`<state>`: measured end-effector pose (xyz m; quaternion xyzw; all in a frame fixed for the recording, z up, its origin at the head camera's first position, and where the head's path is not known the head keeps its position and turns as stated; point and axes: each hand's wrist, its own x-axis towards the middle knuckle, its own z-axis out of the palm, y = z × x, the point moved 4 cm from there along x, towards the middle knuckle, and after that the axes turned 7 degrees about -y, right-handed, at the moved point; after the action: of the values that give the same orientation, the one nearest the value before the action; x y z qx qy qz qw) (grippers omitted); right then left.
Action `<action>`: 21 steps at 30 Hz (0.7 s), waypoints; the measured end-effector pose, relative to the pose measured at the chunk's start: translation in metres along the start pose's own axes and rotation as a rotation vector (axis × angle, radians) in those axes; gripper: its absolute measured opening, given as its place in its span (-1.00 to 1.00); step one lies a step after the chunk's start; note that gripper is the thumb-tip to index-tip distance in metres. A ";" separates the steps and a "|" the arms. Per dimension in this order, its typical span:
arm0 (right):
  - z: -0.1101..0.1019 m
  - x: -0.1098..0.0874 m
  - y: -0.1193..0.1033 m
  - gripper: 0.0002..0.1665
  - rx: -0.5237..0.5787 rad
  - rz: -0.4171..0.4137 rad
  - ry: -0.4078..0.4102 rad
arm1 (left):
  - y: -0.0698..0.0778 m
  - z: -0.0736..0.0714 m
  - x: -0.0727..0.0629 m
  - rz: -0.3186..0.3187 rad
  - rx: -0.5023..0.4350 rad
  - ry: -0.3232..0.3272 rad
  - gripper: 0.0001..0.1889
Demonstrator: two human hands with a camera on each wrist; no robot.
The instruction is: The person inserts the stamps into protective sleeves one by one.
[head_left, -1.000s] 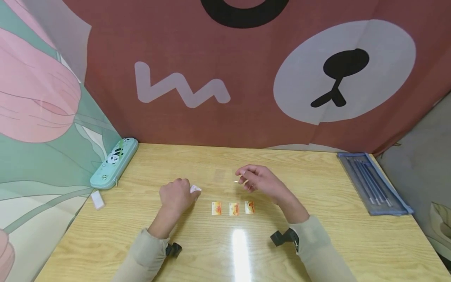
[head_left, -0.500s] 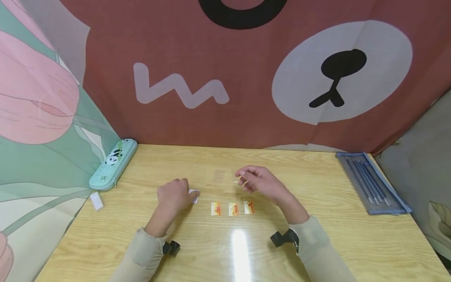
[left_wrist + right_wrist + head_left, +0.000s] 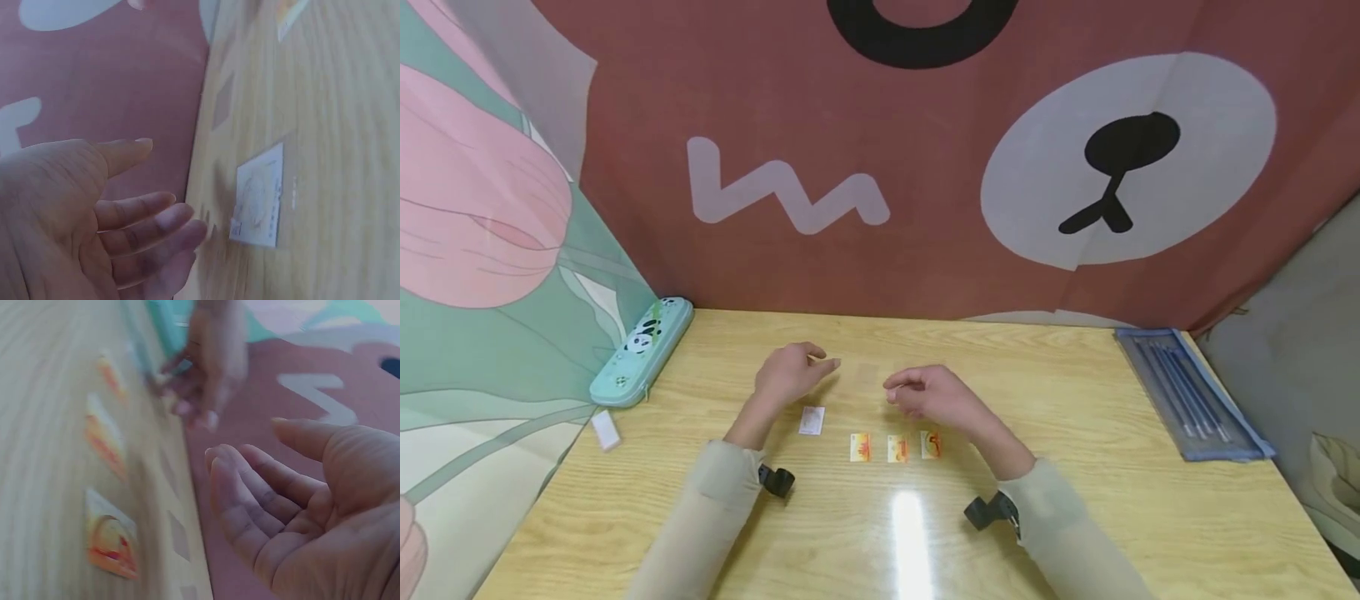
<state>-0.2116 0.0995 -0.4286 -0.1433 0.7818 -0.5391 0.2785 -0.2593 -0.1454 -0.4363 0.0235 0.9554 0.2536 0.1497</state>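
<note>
My left hand (image 3: 793,372) hovers above the table behind a small whitish card (image 3: 812,420), apart from it. Its thumb and fingers are spread and relaxed, and the left wrist view shows nothing in them. A faint round print marks that card (image 3: 257,197), which lies flat. Facing it, my right hand (image 3: 936,396) hangs above the table with loosely bent fingers; its palm (image 3: 337,531) shows bare in the right wrist view. In front of it lies a row of small orange-and-white cards: a left one (image 3: 861,447), a middle one (image 3: 897,448) and a right one (image 3: 931,445).
A mint panda pencil case (image 3: 642,354) lies at the table's left edge, with a white block (image 3: 606,430) by it. A blue mesh pouch (image 3: 1195,396) with long thin items lies at right. Faint brownish patches (image 3: 867,375) mark the wood between the hands. Printed cloth hangs behind.
My left hand has let go of the whitish card, leaving it flat on the table, and moved away toward the back. The right hand has shifted slightly left and nearer.
</note>
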 end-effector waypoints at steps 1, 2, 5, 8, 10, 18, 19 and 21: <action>0.004 0.002 0.000 -0.58 -0.044 0.004 -0.004 | 0.001 0.001 0.004 -0.011 0.019 -0.005 -0.46; 0.007 0.005 0.000 -0.60 -0.093 0.005 -0.005 | 0.003 0.003 0.007 -0.022 0.043 -0.006 -0.47; 0.015 0.010 -0.002 -0.67 -0.240 0.002 0.032 | 0.009 0.009 0.014 -0.043 0.088 -0.017 -0.55; 0.021 0.013 -0.007 -0.73 -0.368 -0.008 0.085 | 0.017 0.014 0.019 -0.047 0.108 -0.034 -0.50; 0.025 0.015 -0.011 -0.74 -0.450 -0.016 0.094 | 0.022 0.017 0.021 -0.059 0.118 -0.046 -0.40; 0.051 0.025 -0.020 -0.60 -0.777 -0.076 0.035 | 0.035 0.024 0.032 -0.105 0.246 -0.037 -0.37; 0.054 0.026 -0.020 -0.60 -0.809 -0.080 0.030 | 0.036 0.024 0.033 -0.109 0.260 -0.037 -0.39; 0.059 0.029 -0.021 -0.67 -0.861 -0.080 0.014 | 0.038 0.024 0.035 -0.114 0.276 -0.043 -0.42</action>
<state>-0.2019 0.0317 -0.4331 -0.2731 0.9311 -0.1750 0.1670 -0.2868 -0.0969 -0.4471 -0.0050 0.9775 0.1102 0.1798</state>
